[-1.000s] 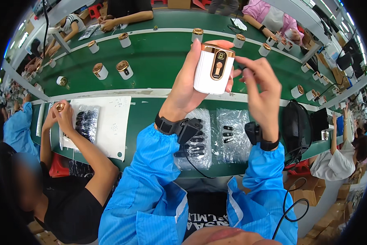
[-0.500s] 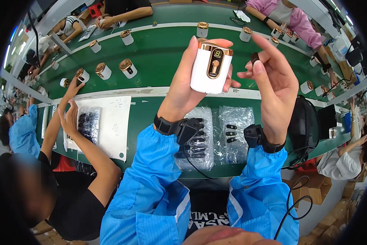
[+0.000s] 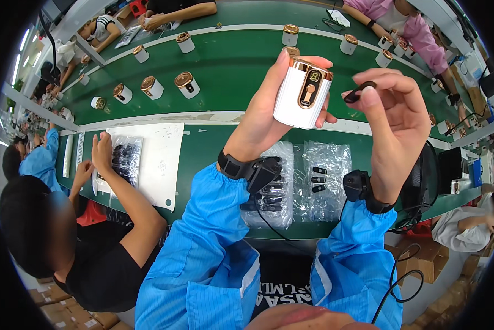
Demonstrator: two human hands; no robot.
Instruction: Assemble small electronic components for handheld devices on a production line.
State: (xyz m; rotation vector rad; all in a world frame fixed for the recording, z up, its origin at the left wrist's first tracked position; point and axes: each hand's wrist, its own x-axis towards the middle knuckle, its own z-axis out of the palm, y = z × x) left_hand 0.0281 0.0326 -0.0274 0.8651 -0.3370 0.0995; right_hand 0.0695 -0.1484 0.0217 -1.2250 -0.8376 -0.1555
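My left hand [image 3: 252, 124] is wrapped around a white ribbed cylindrical device [image 3: 291, 107] with a gold rim, holding it nearly upright above the bench. Its front carries a dark oval panel with a small lit display and a gold button. Just to the right, my right hand [image 3: 398, 118] pinches a small black oval piece [image 3: 359, 92] between thumb and fingers, apart from the device. Below my wrists, three similar black pieces [image 3: 318, 180] lie on a clear plastic bag [image 3: 335, 203], beside another bag [image 3: 285, 217] with several more.
A green belt [image 3: 230, 66] beyond my hands carries several white-and-gold devices [image 3: 186, 85]. At left a co-worker in black [image 3: 101, 258] sits by a white board [image 3: 162, 165] and a bag of black pieces. A black bag [image 3: 420, 176] and cables stand right of my forearm.
My right hand has turned and lowered slightly, showing more of the black piece. The co-worker at left has drawn a hand back from a device on the belt. The whole view has shifted slightly.
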